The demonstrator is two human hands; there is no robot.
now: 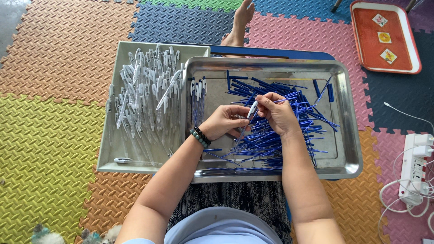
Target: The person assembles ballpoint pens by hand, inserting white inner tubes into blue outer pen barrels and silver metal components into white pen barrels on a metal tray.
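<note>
Both hands over steel tray [348,135] of blue refills [271,135], left hand [224,121] and right hand [279,113] fingers pinched white pen barrel [252,109], sat on coloured foam puzzle-mat floor [49,135]

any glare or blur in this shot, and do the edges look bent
Head view: soft daylight, dull sheen on the steel tray but no hard glare; both hands, left and right, and the white pen barrel are sharp; tray edges bow slightly, wide-lens distortion.

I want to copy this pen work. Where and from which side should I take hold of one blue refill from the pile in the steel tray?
Probably best by a free end at the pile's right fringe, coming from above and the right. There the refills fan out singly over the bare steel tray; in the middle they cross and tangle. The right hand is nearest.
</note>
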